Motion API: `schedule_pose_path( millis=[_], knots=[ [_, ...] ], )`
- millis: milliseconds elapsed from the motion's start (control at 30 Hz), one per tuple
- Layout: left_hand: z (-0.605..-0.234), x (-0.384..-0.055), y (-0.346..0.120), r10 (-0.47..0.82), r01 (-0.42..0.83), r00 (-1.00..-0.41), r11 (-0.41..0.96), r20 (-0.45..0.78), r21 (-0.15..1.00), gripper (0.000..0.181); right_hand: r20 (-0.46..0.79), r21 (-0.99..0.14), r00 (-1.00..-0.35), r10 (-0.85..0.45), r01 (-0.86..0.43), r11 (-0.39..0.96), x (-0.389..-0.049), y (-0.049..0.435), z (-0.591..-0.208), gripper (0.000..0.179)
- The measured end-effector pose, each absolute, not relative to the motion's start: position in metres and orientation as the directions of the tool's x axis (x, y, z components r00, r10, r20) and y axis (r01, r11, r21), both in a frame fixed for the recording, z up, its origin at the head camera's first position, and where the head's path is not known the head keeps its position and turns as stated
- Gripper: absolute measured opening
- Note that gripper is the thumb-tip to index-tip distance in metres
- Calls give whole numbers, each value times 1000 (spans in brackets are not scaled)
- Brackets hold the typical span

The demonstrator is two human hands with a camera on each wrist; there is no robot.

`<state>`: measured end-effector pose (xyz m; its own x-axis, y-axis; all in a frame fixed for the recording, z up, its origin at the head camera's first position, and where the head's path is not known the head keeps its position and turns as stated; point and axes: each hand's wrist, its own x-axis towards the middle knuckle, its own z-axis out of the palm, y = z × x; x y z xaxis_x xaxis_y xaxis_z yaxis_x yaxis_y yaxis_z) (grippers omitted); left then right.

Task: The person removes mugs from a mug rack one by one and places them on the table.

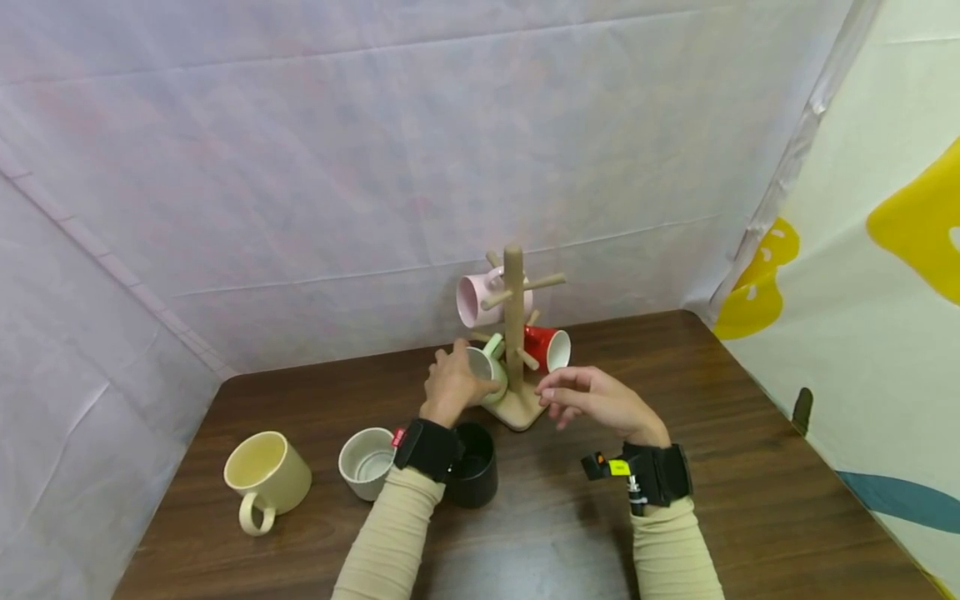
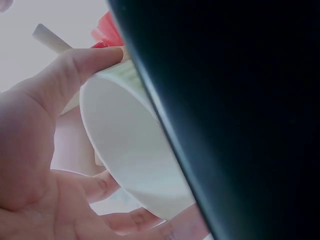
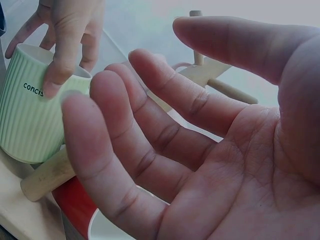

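My left hand [image 1: 450,385] grips a ribbed light green mug [image 1: 495,385] around its rim, thumb on one side and fingers on the other. The mug is beside the post of a wooden mug tree [image 1: 513,333], handle towards the post; whether the handle is on a peg cannot be told. In the right wrist view dark lettering shows on the green mug [image 3: 30,115]. My right hand [image 1: 600,402] hovers to the right of the tree's base, fingers loosely bent and holding nothing. A red mug [image 1: 537,343] hangs on the tree just beyond it.
A pink mug [image 1: 487,313] hangs on the tree's upper left. At the left of the brown table [image 1: 555,533] stand a yellow mug [image 1: 291,483] and a pale grey cup [image 1: 363,483]. A black cup [image 1: 477,485] stands by my left wrist, partly hidden. A curtain [image 1: 375,167] rises behind.
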<state>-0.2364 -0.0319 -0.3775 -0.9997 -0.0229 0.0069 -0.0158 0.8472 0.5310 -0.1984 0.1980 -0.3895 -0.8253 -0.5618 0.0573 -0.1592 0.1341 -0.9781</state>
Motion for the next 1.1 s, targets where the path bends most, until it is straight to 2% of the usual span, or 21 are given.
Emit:
schedule_pose_path(
  millis=[1100],
  knots=[
    [-373, -237, -41, -42, 4, -996, 848, 74, 530, 77, 64, -978, -828, -557, -163, 130, -201, 197, -391, 29]
  ],
)
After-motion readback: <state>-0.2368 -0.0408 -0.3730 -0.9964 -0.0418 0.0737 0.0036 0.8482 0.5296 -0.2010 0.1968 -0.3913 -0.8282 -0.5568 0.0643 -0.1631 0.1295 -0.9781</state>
